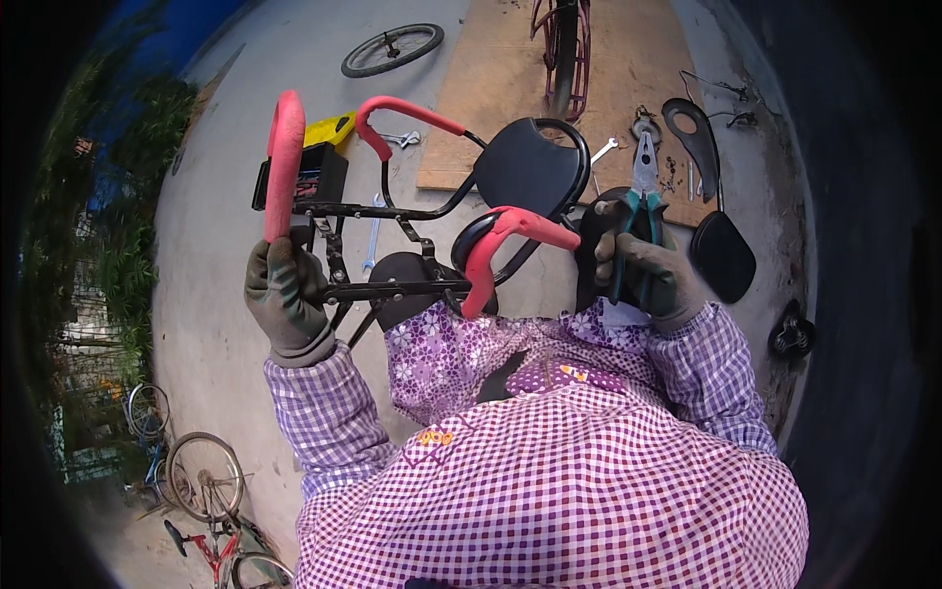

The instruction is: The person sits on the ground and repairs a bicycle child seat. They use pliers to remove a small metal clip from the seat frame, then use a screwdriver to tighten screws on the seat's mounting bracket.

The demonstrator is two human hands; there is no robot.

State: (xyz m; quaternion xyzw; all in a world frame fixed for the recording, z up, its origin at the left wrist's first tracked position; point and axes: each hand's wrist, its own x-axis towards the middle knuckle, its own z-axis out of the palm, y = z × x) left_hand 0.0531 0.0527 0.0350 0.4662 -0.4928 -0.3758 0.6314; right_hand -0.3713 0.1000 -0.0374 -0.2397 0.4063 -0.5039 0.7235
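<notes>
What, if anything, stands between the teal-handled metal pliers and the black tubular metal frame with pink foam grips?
Nothing visible blocks the pliers, in the right hand, from the frame. A dark rounded shape shows in the gap, seemingly lower down.

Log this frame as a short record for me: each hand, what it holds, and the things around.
Left hand: gloved, gripping a black metal seat frame with pink padding
Right hand: gloved, closed around teal-handled pliers, nose pointing away from the person
Ahead: plywood board; detached bicycle wheel left of it
Beyond left hand: black-and-yellow toolbox
</notes>
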